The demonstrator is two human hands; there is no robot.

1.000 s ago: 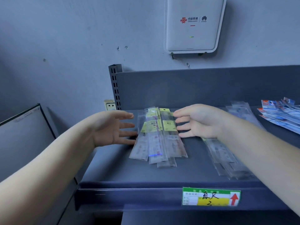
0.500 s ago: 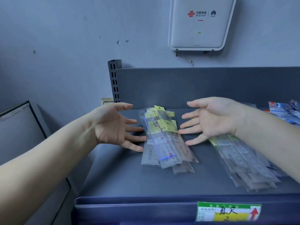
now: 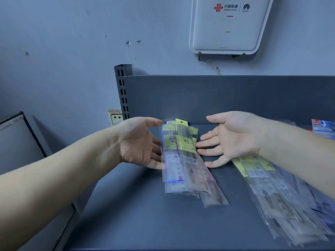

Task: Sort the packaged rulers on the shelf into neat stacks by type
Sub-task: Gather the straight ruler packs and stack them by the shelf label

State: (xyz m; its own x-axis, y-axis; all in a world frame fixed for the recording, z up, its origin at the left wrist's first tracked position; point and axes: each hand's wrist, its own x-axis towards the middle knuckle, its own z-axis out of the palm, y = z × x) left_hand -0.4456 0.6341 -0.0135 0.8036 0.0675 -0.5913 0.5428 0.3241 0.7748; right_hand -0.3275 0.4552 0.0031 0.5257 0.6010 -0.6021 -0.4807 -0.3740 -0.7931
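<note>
While motion blurs its print, the ruler stack (image 3: 183, 156) lies on the shelf (image 3: 137, 214) between the left hand (image 3: 137, 142) and right hand (image 3: 233, 138), both flat-fingered, fingertips at its edges.

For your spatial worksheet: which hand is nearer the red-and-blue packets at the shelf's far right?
Right. The right hand lies between the centre stack and the red-and-blue packets; the left hand is beyond that stack.

Your centre stack of clear-packaged rulers (image 3: 183, 160) lies on the dark grey metal shelf (image 3: 137, 214); left of that stack your left hand (image 3: 137, 144), right of it your right hand (image 3: 233, 140), farther right the looser heap of clear-packaged rulers (image 3: 282, 200).
</note>
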